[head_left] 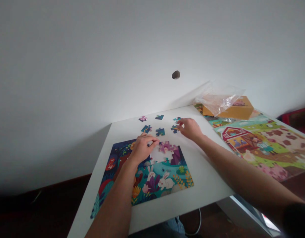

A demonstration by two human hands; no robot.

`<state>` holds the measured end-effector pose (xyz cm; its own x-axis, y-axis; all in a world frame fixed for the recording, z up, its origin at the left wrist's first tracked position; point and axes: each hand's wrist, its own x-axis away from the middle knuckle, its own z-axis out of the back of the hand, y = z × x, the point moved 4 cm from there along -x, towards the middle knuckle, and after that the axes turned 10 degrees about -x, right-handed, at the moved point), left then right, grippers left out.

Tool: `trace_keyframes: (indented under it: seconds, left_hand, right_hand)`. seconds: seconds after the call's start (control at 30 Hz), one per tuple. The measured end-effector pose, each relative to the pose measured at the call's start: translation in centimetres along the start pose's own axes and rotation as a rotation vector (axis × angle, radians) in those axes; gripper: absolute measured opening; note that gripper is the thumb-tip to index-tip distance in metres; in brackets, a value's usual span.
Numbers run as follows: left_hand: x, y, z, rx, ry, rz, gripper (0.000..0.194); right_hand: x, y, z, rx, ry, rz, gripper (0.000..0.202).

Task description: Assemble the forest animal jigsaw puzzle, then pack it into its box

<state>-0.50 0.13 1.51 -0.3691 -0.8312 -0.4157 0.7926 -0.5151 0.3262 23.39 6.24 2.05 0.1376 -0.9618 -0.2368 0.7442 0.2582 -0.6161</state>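
Observation:
A colourful forest puzzle with white rabbits [164, 181] lies partly assembled on the white table [204, 185], with a gap near its upper right. My left hand [145, 145] is over the puzzle's upper edge, thumb and fingertips together beside the gap; whatever they may hold is too small to make out. Several loose pieces lie behind the puzzle, among them a pink piece [143, 118] and a dark blue piece [160, 132]. At the right of these pieces, my right hand [189, 128] has its fingertips closed at a teal piece [176, 119], just above another loose piece [175, 129].
A farm puzzle [269, 142] covers the table's right side. On its back part rest a yellow box [239, 110] and a crumpled clear plastic bag [219, 97]. Behind the table stands a white wall with a dark hole [175, 75].

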Motion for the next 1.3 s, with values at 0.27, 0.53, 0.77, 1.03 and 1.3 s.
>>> trace_keyframes:
  seconds: [0.27,0.53,0.77,1.03,1.3]
  left_hand:
    - [0.4,1.0,-0.9,-0.084,-0.128,-0.126,0.035]
    - [0.3,-0.2,-1.1,-0.083,-0.088,-0.053,0.021]
    - [0.2,-0.7,-1.3,-0.133,-0.046,-0.022,0.017]
    - [0.2,-0.6,-1.2,-0.159,-0.027,-0.023,0.019]
    - [0.2,0.6,-0.6,-0.088,-0.049,-0.051,0.016]
  right_hand:
    - [-2.3,6.3,2.5,0.26,0.028,-0.139,0.043]
    - [-2.6,6.2,2.5,-0.001,0.175,-0.157,0.051]
    - [-0.9,0.7,1.5,-0.471,0.002,0.067,0.017]
    - [2.9,-4.2,-4.8,-0.48,-0.508,0.214,0.019]
    - [2.2,-3.7,-4.8,-0.437,-0.477,0.376,0.018]
